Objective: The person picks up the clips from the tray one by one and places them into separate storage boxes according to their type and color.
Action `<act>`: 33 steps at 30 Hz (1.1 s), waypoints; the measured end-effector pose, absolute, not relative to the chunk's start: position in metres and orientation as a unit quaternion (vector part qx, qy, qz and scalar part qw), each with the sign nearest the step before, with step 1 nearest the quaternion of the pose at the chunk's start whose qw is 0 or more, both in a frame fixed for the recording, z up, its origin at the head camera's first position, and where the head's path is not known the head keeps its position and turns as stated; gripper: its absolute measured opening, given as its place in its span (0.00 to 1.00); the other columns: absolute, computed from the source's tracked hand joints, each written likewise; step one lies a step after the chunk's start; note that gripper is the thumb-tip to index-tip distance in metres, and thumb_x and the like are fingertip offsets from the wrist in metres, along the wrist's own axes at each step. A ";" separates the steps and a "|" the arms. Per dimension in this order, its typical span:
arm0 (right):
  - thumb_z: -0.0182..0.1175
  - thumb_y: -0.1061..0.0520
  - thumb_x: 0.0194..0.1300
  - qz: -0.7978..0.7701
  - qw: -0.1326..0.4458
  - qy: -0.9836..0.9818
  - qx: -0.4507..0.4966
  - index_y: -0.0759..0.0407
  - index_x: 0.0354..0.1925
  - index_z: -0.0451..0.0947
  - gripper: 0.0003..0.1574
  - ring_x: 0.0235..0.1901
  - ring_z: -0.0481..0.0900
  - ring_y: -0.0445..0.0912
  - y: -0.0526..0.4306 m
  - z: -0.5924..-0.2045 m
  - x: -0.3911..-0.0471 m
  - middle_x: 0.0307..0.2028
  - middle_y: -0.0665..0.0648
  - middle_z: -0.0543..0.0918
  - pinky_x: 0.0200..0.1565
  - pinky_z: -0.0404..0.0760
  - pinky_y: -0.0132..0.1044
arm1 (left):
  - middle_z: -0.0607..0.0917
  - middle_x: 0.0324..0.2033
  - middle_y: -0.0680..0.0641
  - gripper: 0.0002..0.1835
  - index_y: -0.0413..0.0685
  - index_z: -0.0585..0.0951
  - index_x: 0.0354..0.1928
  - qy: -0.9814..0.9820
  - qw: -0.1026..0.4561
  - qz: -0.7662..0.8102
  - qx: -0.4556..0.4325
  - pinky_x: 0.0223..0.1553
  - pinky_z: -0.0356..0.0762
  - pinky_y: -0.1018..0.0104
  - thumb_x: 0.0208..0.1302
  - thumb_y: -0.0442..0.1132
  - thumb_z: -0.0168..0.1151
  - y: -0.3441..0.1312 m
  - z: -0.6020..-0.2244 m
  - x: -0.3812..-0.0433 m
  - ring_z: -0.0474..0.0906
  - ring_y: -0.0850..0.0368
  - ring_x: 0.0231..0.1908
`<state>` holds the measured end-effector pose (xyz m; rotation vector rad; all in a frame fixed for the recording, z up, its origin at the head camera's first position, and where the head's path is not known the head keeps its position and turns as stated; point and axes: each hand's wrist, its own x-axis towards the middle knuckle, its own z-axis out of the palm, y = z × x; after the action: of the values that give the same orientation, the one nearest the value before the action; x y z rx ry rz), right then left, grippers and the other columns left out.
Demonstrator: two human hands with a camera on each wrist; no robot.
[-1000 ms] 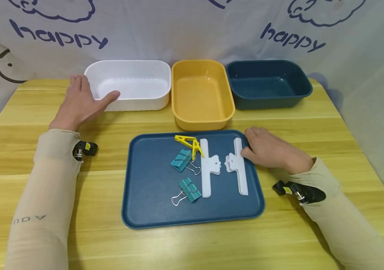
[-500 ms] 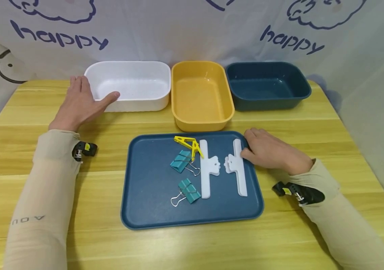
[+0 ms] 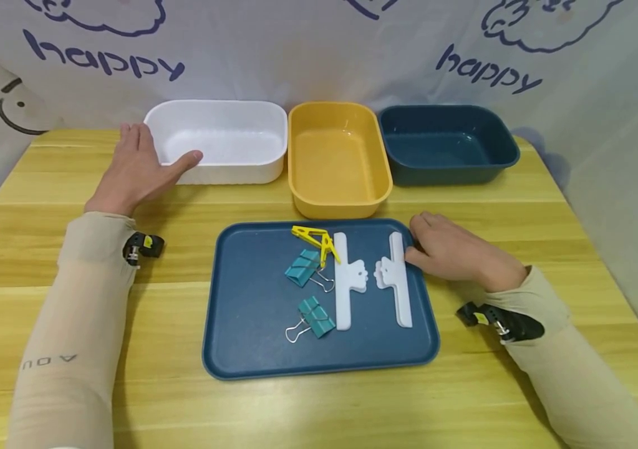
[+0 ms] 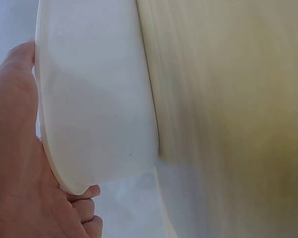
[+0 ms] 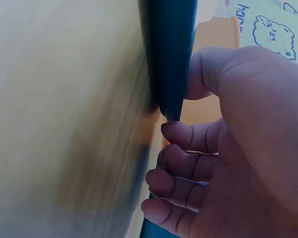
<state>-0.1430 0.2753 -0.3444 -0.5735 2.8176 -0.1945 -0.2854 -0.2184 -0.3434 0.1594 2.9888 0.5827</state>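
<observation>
My left hand [image 3: 133, 168] rests at the near-left corner of a white bin [image 3: 234, 174]. Its thumb lies over the front rim, and its fingers extend along the left end; in the left wrist view the fingertips [image 4: 92, 225] show past the bin's end. At the right, my right hand [image 3: 459, 249] holds the far-right corner of a blue tray [image 3: 257, 337], thumb over the rim and fingers bent at the outside edge. On the tray lie two white bag clips [image 3: 343, 293] [image 3: 401, 293], two teal binder clips [image 3: 303, 268] [image 3: 315, 317] and yellow clothespins [image 3: 319, 240].
A yellow bin [image 3: 341, 210] stands in the middle of the back row, lengthwise, touching or nearly touching the white one. Beside it is a dark blue bin [image 3: 448, 175]. Behind the wooden table [image 3: 161, 312] hangs a printed cloth [image 3: 307, 50].
The view shifts very slightly. Both hands, the bins, the tray and the clips keep their places.
</observation>
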 end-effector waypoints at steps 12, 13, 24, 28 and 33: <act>0.57 0.54 0.72 -0.072 0.115 0.968 -0.210 0.58 0.36 0.68 0.11 0.32 0.66 0.48 0.274 -0.340 -0.141 0.31 0.56 0.68 0.37 0.64 0.38 | 0.33 0.81 0.27 0.67 0.32 0.30 0.80 0.978 0.051 0.194 0.050 0.82 0.35 0.33 0.65 0.81 0.40 -0.218 -0.344 -0.283 0.27 0.31 0.82; 0.57 0.54 0.72 -0.074 0.113 0.968 -0.211 0.58 0.36 0.69 0.11 0.32 0.66 0.48 0.274 -0.339 -0.141 0.30 0.56 0.68 0.37 0.64 0.38 | 0.33 0.81 0.27 0.67 0.32 0.31 0.80 0.978 0.050 0.195 0.051 0.82 0.36 0.33 0.65 0.81 0.41 -0.218 -0.344 -0.283 0.27 0.31 0.82; 0.56 0.54 0.73 -0.069 0.098 0.968 -0.219 0.59 0.38 0.69 0.10 0.34 0.67 0.49 0.268 -0.331 -0.139 0.33 0.57 0.68 0.38 0.66 0.40 | 0.40 0.79 0.23 0.68 0.29 0.33 0.80 0.979 0.042 0.191 0.054 0.80 0.48 0.30 0.64 0.81 0.41 -0.219 -0.341 -0.285 0.43 0.27 0.77; 0.57 0.54 0.73 -0.068 0.085 0.967 -0.229 0.60 0.40 0.70 0.10 0.36 0.69 0.50 0.264 -0.328 -0.138 0.35 0.57 0.70 0.40 0.69 0.40 | 0.41 0.79 0.23 0.68 0.29 0.34 0.80 0.979 0.039 0.194 0.056 0.82 0.45 0.32 0.64 0.81 0.42 -0.219 -0.339 -0.287 0.40 0.28 0.79; 0.57 0.53 0.74 -0.071 0.077 0.965 -0.240 0.61 0.42 0.71 0.11 0.36 0.69 0.49 0.255 -0.323 -0.137 0.36 0.57 0.71 0.40 0.70 0.40 | 0.33 0.81 0.26 0.68 0.30 0.31 0.80 0.977 0.055 0.200 0.051 0.83 0.33 0.37 0.64 0.81 0.41 -0.219 -0.339 -0.285 0.24 0.32 0.82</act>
<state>-0.1371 0.2548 -0.3229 -0.7194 2.8916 -0.2113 -0.2845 -0.2189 -0.3394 0.1554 2.9654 0.6073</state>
